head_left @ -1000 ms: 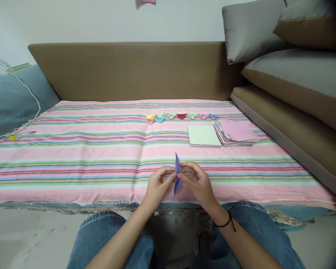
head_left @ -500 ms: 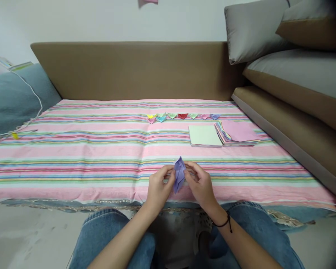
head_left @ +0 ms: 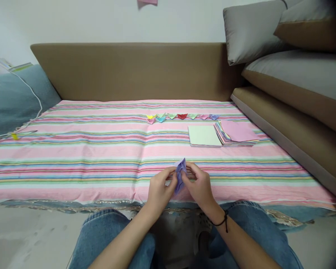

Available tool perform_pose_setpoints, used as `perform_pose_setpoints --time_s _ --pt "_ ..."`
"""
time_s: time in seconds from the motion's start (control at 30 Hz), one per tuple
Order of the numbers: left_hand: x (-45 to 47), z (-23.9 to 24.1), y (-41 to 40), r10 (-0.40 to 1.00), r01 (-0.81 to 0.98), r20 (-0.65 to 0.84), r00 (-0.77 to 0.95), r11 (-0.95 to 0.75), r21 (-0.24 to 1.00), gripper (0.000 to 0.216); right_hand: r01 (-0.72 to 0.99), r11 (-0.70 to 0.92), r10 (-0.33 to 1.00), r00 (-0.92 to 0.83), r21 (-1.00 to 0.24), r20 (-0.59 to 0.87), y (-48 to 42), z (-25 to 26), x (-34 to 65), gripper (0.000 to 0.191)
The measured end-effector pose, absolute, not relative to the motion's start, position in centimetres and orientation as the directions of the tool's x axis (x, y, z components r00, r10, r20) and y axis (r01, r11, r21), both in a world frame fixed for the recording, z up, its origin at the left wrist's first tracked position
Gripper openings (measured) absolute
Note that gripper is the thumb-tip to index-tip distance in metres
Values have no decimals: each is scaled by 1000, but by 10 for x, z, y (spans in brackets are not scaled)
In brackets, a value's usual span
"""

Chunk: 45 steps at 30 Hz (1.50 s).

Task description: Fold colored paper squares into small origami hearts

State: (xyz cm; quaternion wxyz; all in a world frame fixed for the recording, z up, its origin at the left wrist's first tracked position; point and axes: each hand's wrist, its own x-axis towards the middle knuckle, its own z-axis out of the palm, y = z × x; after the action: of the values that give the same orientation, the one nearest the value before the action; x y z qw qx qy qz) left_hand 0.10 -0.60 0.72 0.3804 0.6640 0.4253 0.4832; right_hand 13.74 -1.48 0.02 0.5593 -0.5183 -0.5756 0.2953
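Observation:
A purple folded origami paper (head_left: pixel 179 177) is held up between my two hands above the striped cloth. My left hand (head_left: pixel 161 186) pinches its left edge with thumb and fingers. From the other side my right hand (head_left: pixel 197 185) grips it, the thumb pressed on its front face and the fingers behind. The paper stands tilted, with a pointed tip at the top and another at the bottom. Part of its right side is covered by my right thumb. Farther back, several small folded paper boats (head_left: pixel 182 116) in different colours sit in a row.
Pale green square paper (head_left: pixel 204 135) lies stacked beside a fanned pile of coloured sheets (head_left: pixel 238 131). Cushions (head_left: pixel 294 78) are piled at the right on the striped cloth (head_left: pixel 72 149). A white cable (head_left: pixel 36 98) runs down at the left, near a blue cushion (head_left: pixel 16 97).
My right thumb has moved left onto the face of the purple paper. The paper has turned and folded a little narrower; both hands still hold it.

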Motion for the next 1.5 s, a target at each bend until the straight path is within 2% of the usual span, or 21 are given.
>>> perform_pose_setpoints --time_s 0.1,0.23,0.37,0.5,0.63,0.8,0.9,0.97,1.07,1.17,1.37,1.5 --pt "3 7 -8 906 258 365 215 -414 873 21 251 259 938 166 -933 305 -13 -2 137 15" --pt "7 8 -9 859 311 455 233 -509 802 34 113 224 953 181 -968 242 -11 -5 138 13" --pt "10 6 -9 869 276 450 205 -493 825 41 17 224 958 178 -974 224 -10 -5 138 14" --pt "10 2 -8 914 220 347 208 -390 894 39 56 208 956 198 -977 215 -9 -5 140 17" --pt "9 2 -10 898 179 297 325 -366 913 40 100 236 950 185 -967 251 -8 -5 144 29" --pt "11 4 -12 878 297 311 364 -426 855 53 175 251 944 173 -952 280 -5 -5 143 29" --pt "10 6 -10 892 327 286 351 -403 855 44 196 248 944 170 -949 282 -5 -4 143 31" --pt "7 6 -7 899 305 269 345 -378 874 38 122 223 960 144 -967 240 -4 -4 144 31" --pt "-1 7 1 916 283 238 322 -333 900 37 -15 177 982 75 -984 175 -2 -5 149 24" --pt "-8 8 9 930 231 197 310 -274 933 36 -81 150 989 21 -985 149 0 -5 155 20" --pt "-16 12 15 928 -17 -34 371 43 999 33 -116 171 981 -75 -978 181 1 1 162 19" --pt "-19 14 14 894 -117 -75 442 141 983 31 -106 215 968 -105 -971 226 1 2 165 16"
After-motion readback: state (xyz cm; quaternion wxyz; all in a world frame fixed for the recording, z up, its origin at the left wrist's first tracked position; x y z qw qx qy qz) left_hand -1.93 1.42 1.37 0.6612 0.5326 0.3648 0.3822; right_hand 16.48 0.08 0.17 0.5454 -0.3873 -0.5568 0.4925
